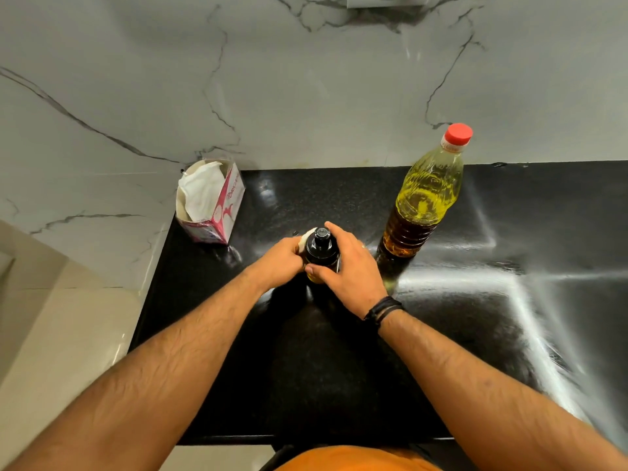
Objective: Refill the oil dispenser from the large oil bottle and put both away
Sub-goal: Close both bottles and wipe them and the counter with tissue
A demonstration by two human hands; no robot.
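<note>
The oil dispenser (320, 247), a small bottle with a black pump top and yellow oil below, stands upright on the black counter (339, 362). My right hand (350, 266) grips its top and side, thumb at the front. My left hand (278, 263) holds a white tissue (303, 240) pressed against the dispenser's left side. The large oil bottle (426, 198), clear plastic with yellow oil and its red cap on, stands upright to the right, apart from both hands.
An opened pink and white tissue box (212, 202) sits at the counter's back left corner. A marble wall (306, 79) rises behind the counter. The counter's front edge lies close to my body, and its left edge drops to a pale floor.
</note>
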